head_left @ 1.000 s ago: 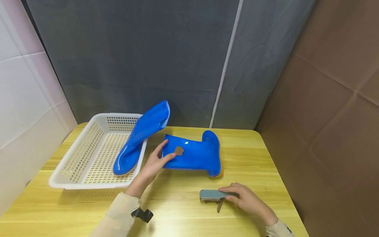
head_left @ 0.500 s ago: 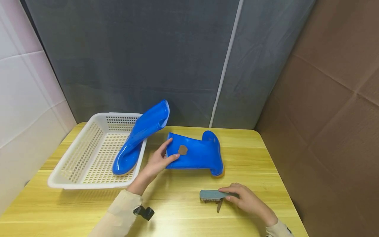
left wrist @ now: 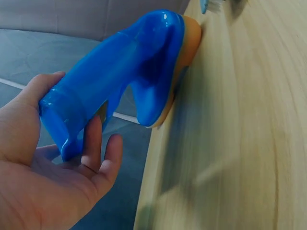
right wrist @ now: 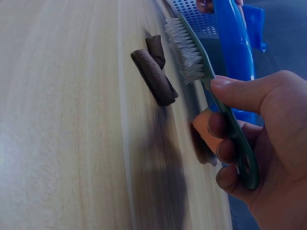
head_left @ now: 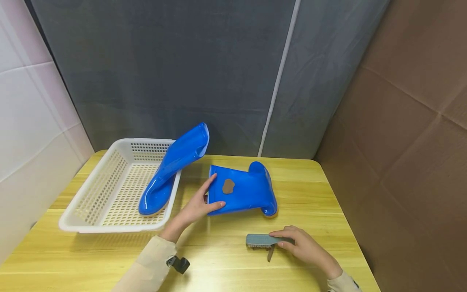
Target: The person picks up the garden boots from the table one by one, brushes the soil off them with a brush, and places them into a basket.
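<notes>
Your left hand (head_left: 197, 207) has shifted the blue boot (head_left: 251, 191) slightly rightward over the bench (head_left: 219, 259), probably settling its brown patch (head_left: 228, 186) for brushing. Your left fingers grip the shaft's mouth, which points left; the long axis runs sideways, sole right, toe towards the grey backdrop (head_left: 164, 81). Your right hand (head_left: 303, 245) has its fingers wrapped round the brush (head_left: 258, 239), bristles down.

Near the centre of the head view, the left hand (head_left: 198, 207) grips a glossy blue boot (head_left: 251, 190), tilted, its shaft (head_left: 240, 200) pointing left, bearing a brown patch (head_left: 228, 186); its orange sole (left wrist: 193, 40) faces right. Lower right, the right hand (head_left: 300, 245) holds a grey-green brush (head_left: 260, 239), pale bristles (right wrist: 184, 51) downward.
</notes>
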Available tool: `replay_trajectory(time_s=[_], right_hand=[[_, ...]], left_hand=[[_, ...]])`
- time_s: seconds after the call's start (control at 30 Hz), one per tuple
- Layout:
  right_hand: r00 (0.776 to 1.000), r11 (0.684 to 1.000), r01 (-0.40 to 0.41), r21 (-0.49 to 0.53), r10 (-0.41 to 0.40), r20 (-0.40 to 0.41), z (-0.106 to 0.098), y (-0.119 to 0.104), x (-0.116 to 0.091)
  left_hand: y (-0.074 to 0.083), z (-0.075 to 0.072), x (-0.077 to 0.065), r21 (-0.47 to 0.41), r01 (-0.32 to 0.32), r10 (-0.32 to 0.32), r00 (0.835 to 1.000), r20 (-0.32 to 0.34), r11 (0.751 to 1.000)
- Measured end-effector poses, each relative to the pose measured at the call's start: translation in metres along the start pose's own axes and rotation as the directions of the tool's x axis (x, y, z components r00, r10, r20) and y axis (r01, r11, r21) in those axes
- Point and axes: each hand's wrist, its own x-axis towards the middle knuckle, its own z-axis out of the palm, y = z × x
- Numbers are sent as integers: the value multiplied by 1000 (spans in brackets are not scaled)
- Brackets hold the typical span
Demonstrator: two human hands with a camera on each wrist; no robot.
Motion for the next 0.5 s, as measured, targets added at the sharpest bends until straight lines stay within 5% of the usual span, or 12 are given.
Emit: replay_trajectory(time_s=[0.5], right_hand=[[1000, 1000, 6, 15, -6, -6, 2, 0, 1]], left_hand=[[-1, 1, 8, 14, -14, 14, 1000, 21, 1000]])
